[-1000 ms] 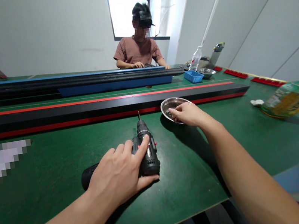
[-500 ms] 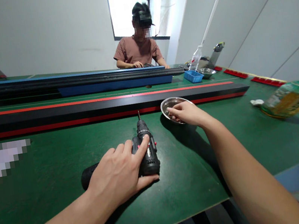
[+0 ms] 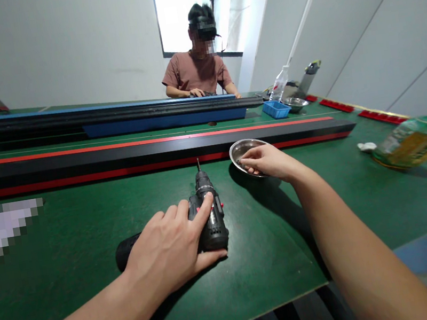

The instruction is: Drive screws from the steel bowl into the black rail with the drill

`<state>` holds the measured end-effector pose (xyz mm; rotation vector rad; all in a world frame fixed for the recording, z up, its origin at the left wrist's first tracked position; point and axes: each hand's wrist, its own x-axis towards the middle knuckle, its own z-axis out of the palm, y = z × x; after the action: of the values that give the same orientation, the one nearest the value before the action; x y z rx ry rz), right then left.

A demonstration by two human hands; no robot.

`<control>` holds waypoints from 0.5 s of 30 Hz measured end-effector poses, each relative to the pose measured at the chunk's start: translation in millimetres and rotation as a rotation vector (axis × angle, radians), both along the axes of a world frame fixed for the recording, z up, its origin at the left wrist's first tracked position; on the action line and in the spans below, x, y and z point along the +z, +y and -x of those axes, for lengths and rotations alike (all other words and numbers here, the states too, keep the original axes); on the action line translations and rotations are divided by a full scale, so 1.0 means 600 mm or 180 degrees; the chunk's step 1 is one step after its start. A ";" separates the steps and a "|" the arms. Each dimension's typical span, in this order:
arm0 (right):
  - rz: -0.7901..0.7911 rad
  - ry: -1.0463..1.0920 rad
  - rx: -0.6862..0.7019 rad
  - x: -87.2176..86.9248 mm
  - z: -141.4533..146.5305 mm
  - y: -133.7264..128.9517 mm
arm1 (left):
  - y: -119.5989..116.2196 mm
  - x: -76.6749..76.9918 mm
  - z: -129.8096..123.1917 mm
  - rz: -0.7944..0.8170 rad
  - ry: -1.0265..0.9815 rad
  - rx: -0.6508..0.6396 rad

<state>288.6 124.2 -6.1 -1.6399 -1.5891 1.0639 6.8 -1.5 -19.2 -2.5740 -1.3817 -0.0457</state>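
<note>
Power drill (image 3: 215,237) lies sideways on the worktop (image 3: 263,271), clasped under the left hand's (image 3: 166,246) fingers. Right of the drill, the right hand's (image 3: 272,161) fingers have just drawn together inside the metal bowl (image 3: 240,147) (whatever they pinch is hidden), suggesting picking is under way.

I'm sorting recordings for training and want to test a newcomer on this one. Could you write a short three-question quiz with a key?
1. True or false: the power drill under the left hand is standing upright.

2. Which thing are the fingers of the right hand reaching into?

3. What colour are the stripes on the black bar ahead of the drill bit?
A) yellow
B) red
C) white

Key
1. False; it lies on its side.
2. The metal bowl.
3. B
</note>
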 end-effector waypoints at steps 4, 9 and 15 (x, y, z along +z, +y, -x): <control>-0.0107 -0.0154 0.0163 -0.003 -0.008 0.001 | 0.001 0.000 0.000 -0.0012 0.0006 0.0010; -0.0027 -0.0207 0.0286 -0.012 -0.021 0.012 | 0.001 -0.001 0.000 -0.0013 0.0018 0.0003; -0.0021 -0.0179 0.0208 -0.009 -0.024 0.012 | 0.002 -0.002 0.001 -0.0005 0.0032 0.0001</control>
<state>303.0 131.1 -11.7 -1.6366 -1.6913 1.0527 6.4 -0.6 -20.2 -2.5691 -1.3780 -0.0339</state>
